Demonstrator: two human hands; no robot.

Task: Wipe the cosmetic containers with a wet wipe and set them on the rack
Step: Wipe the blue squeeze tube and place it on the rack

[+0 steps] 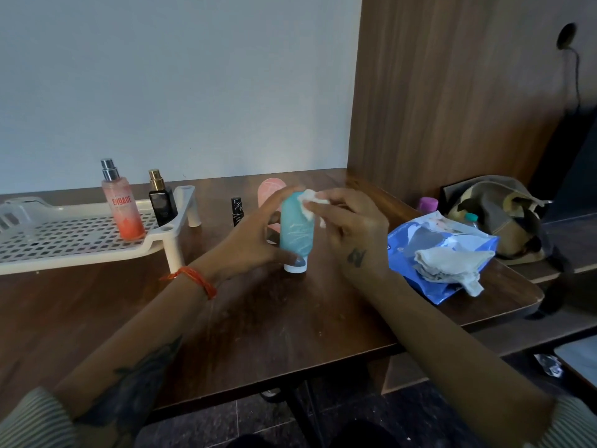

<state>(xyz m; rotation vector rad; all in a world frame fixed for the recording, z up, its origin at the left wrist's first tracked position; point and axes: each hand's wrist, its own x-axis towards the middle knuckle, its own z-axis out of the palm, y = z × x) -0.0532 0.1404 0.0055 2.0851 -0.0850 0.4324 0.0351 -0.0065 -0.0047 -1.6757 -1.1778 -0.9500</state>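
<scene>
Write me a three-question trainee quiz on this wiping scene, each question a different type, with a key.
1. True or false: the left hand holds the teal tube with its white cap downward.
2. Which containers already stand on the white rack?
A. The pink Engage spray bottle and the black perfume bottle
B. The small black tube and the pink tube
C. None
3. Fill in: the right hand presses a white ____ against the top of the teal tube.

Key: 1 true; 2 A; 3 wet wipe
</scene>
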